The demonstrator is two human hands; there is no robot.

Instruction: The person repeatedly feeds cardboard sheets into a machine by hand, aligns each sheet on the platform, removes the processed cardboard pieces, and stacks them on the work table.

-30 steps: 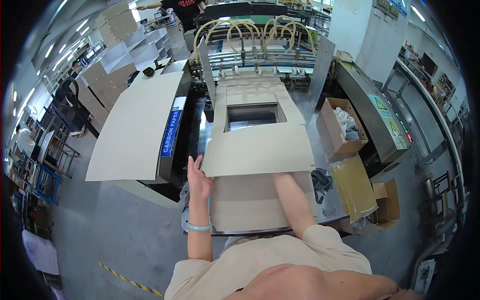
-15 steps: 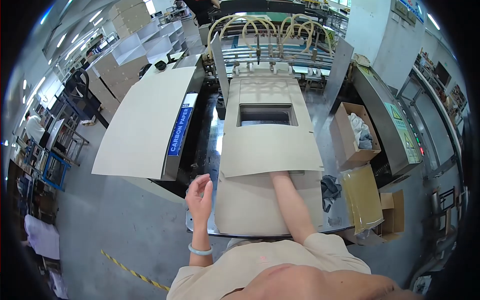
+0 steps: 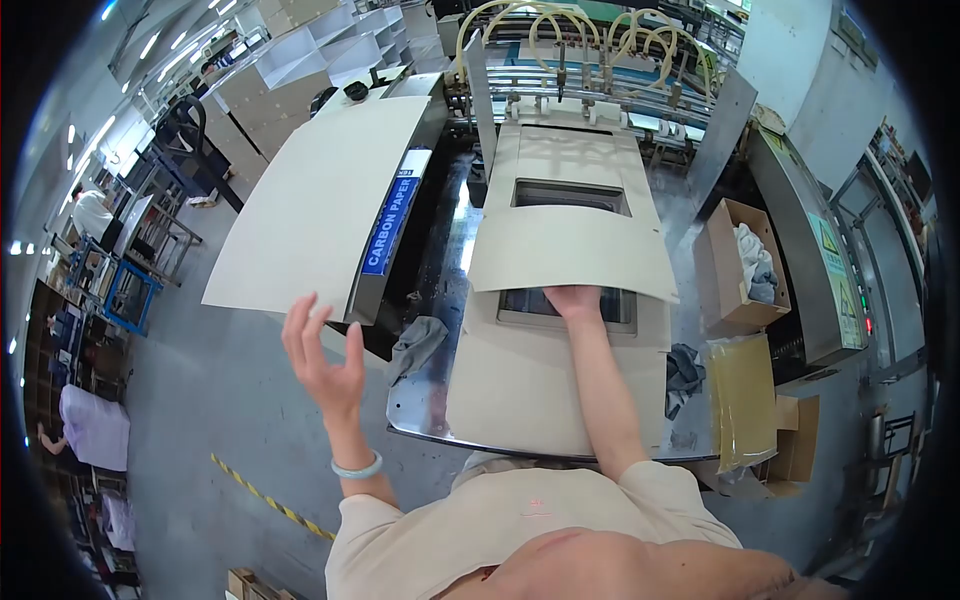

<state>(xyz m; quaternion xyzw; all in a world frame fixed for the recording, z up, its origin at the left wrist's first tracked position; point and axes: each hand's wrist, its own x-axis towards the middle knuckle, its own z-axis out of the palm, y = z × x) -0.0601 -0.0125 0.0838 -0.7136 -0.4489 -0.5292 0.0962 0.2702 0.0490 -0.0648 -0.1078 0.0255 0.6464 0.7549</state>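
My left hand [image 3: 328, 358] is raised in the air, fingers spread, holding nothing. It is nearest to the front edge of a large pale cardboard sheet [image 3: 300, 200] on the left-hand stand. My right hand [image 3: 575, 300] reaches under the raised, curved front edge of a smaller beige cardboard sheet [image 3: 570, 250]; its fingers are hidden there. Beneath lies a long beige board [image 3: 520, 390] with two rectangular windows, one beyond the curved sheet and one around my right wrist. Whether my right fingers grip the sheet cannot be seen.
Behind the board stands a machine with looping yellow hoses [image 3: 545, 25]. Grey cloths [image 3: 418, 348] lie on the metal table [image 3: 425, 405]. To the right are a cardboard box with rags [image 3: 755, 265] and a yellowish wrapped block [image 3: 742, 400]. A blue "CARBON PAPER" box [image 3: 390, 225] sits at left.
The curved sheet and my right hand have moved forward, away from me, uncovering the nearer window. My left hand has swung left and its fingers have spread. The camera view has shifted.
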